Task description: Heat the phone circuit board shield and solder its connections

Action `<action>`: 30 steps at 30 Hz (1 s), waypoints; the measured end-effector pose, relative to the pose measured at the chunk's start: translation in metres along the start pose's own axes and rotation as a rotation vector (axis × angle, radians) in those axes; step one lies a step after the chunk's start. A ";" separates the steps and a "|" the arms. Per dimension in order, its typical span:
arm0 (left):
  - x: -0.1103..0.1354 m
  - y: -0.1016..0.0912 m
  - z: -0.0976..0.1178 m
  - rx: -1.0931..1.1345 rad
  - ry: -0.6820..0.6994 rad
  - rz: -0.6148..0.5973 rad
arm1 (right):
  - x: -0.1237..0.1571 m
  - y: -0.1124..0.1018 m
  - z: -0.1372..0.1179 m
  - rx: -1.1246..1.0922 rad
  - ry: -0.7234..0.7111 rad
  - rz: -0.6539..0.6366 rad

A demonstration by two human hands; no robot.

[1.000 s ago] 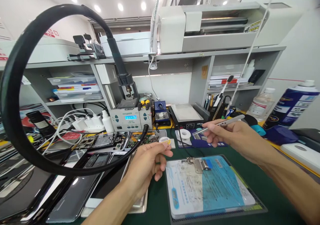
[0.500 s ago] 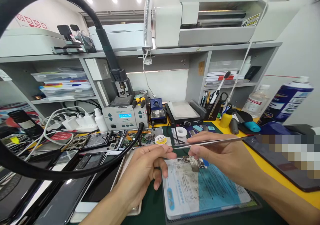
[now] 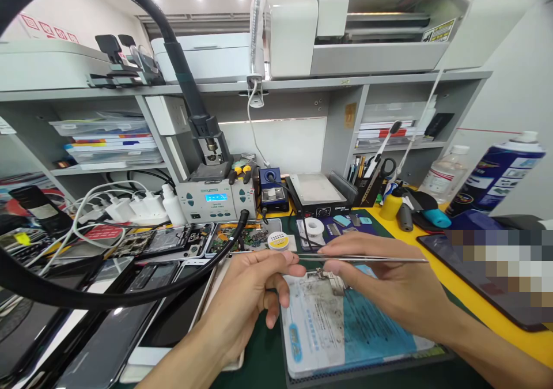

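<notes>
Tweezers [image 3: 401, 259] look light, springy, best held mid-shank, where my right grip [image 3: 393, 279] pinches; left grip [image 3: 254, 285], I can't tell.

A pad [image 3: 313, 334] lies on the counter [image 3: 492, 321] before the person, below both hands. The right hand [image 3: 389, 282] holds tweezers [image 3: 384, 258] crosswise, tips by the left hand [image 3: 254, 279]. Phones [image 3: 118, 331] lie to the left. Behind the left hand are a circuit board [image 3: 254, 237] and a round tin [image 3: 277, 241], then the hot-air rework station [image 3: 213, 204]. Right of it stand a soldering stand [image 3: 273, 200] and heating plate [image 3: 317, 189]. Farther right come a pen holder [image 3: 375, 190], bottle [image 3: 444, 176] and spray can [image 3: 496, 173]. Shelving [image 3: 302, 83] runs behind.
</notes>
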State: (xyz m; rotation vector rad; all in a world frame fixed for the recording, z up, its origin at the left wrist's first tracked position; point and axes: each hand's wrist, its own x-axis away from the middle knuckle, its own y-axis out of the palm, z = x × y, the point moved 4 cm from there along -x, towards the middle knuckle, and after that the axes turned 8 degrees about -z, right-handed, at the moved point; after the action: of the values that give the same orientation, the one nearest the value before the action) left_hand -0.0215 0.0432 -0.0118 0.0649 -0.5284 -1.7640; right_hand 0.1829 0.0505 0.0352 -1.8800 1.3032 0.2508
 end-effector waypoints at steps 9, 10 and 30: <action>0.002 -0.001 -0.001 -0.007 -0.001 0.001 | 0.000 0.001 -0.007 -0.002 -0.021 -0.014; 0.001 0.000 -0.001 -0.010 -0.003 0.001 | 0.000 0.001 -0.007 -0.006 -0.020 -0.013; 0.001 0.002 0.000 -0.004 0.006 -0.010 | -0.001 -0.001 -0.011 0.007 -0.071 -0.022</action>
State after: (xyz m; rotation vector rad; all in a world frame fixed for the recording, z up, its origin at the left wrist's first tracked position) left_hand -0.0202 0.0422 -0.0108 0.0694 -0.5209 -1.7740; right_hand 0.1798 0.0437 0.0436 -1.8616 1.2335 0.2991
